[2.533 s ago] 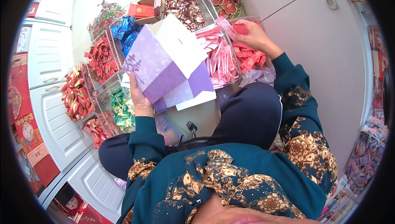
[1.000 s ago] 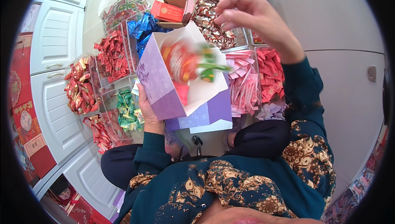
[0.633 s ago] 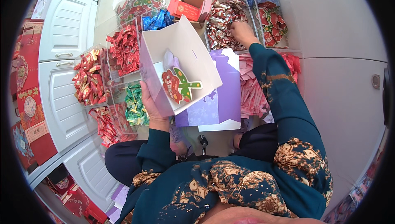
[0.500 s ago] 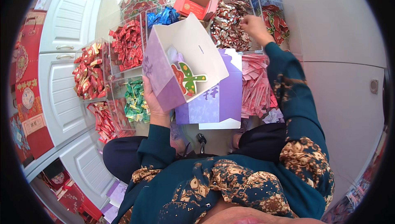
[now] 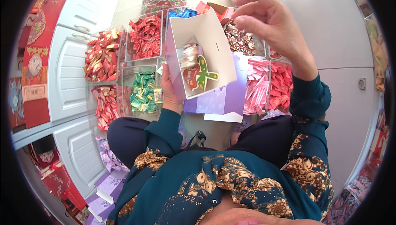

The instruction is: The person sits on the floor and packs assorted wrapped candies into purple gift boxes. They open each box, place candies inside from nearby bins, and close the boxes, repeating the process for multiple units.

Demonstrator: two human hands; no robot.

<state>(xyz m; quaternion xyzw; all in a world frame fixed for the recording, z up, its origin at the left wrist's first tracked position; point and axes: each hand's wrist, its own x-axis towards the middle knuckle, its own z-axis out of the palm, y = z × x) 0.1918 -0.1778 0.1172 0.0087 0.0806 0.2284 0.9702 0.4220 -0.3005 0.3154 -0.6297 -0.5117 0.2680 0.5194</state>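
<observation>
A purple gift box with a white inside is held tilted by my left hand, whose fingers wrap its lower left side. Inside lie a red and green flower-shaped packet and a brown and silver wrapped sweet, blurred by motion. My right hand is raised to the right of the box, above the bin of brown and silver wrapped sweets. Its fingers are apart and nothing shows in them. Behind the held box, another purple box is partly hidden.
Clear bins hold red sweets, red and gold sweets, green sweets, pink sachets and red sachets. Stuffed bags stand behind them. White cabinets line the left, with red gift bags beyond.
My right hand has left the brown sweets bin and risen toward me, its fingers opening. A brown and silver sweet now shows in the box. The whole view has shifted slightly.
</observation>
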